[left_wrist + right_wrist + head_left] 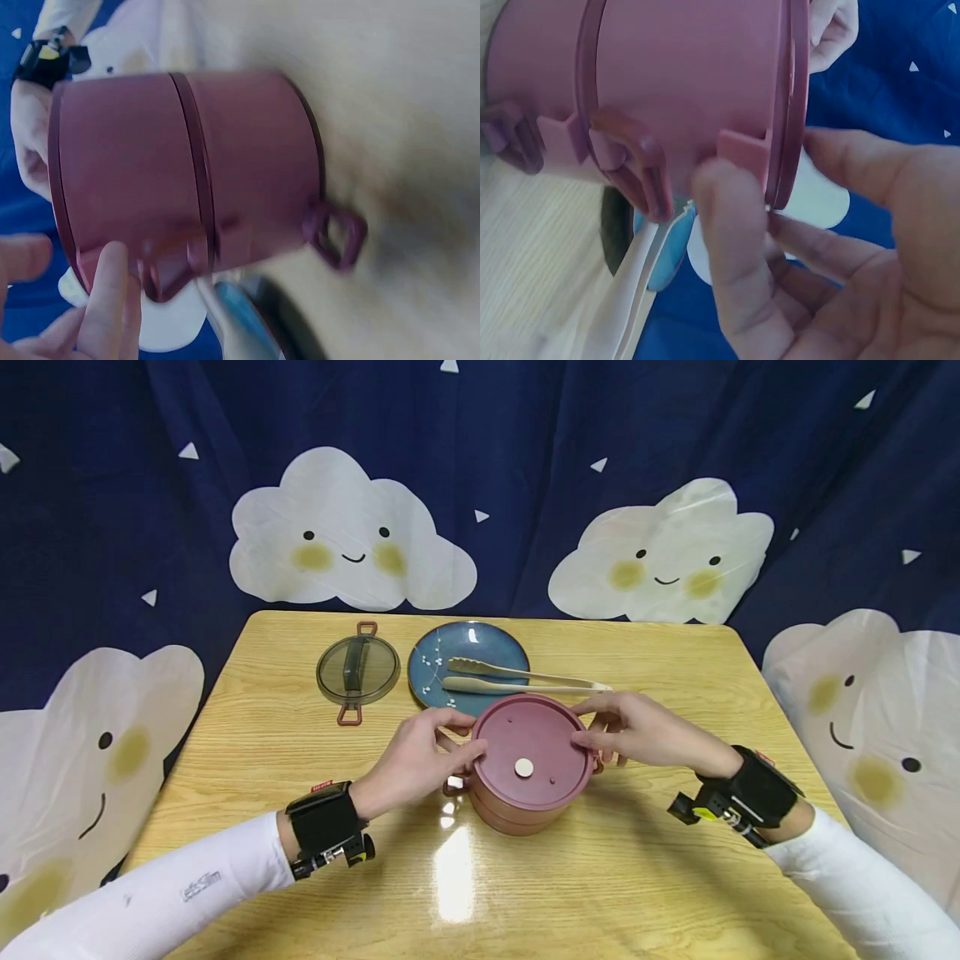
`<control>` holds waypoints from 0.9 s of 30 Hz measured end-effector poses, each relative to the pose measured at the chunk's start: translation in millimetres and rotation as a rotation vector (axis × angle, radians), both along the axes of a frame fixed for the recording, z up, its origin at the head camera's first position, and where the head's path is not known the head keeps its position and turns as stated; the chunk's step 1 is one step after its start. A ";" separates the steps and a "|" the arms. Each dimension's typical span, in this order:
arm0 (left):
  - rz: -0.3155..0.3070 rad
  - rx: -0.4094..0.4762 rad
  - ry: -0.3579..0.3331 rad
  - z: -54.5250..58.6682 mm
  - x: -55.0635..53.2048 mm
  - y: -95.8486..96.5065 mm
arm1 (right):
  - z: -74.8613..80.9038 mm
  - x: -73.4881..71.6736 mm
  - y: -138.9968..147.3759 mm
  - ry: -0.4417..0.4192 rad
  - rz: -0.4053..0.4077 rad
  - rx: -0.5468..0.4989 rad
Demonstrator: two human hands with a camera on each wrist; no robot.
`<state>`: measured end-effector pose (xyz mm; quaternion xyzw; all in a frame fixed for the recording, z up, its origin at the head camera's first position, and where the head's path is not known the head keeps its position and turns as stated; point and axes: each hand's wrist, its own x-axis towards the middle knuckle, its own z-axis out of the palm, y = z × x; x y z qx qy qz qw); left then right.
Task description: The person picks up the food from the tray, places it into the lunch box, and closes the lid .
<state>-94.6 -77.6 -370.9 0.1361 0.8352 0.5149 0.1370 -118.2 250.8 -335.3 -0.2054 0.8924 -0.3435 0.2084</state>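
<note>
A dusty-red round pot (513, 818) of two stacked tiers stands upright on the table under its flat lid (536, 735), which has a small pale knob (523, 767). My left hand (420, 758) grips the lid's left edge, thumb at the rim and fingers below near a side tab. Opposite it, my right hand (643, 731) pinches the right edge. Its thumb meets the rim in the right wrist view, while a bent finger lies by the pink tab (744, 154). Loop handles (641, 161) jut from the tiers beneath both hands.
Behind the pot lies a blue plate (491, 639) with beige tongs (502, 684) across it, their ends extending past its right side. A smoky see-through lid (381, 672) with two red loops rests to the left. A dark cloud-print curtain (517, 443) hangs behind the wooden table (315, 893).
</note>
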 end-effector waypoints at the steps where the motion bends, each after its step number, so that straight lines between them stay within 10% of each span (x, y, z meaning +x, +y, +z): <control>1: -0.004 -0.015 0.022 0.3 -0.3 -2.3 | 0.0 0.8 1.8 0.043 0.002 0.004; 9: -0.113 -0.118 0.208 -1.8 -5.0 -23.8 | -7.1 5.1 24.6 0.303 0.099 0.032; 27: -0.286 -0.167 0.224 -32.2 -14.3 -28.9 | -53.4 11.7 27.0 0.360 0.173 0.084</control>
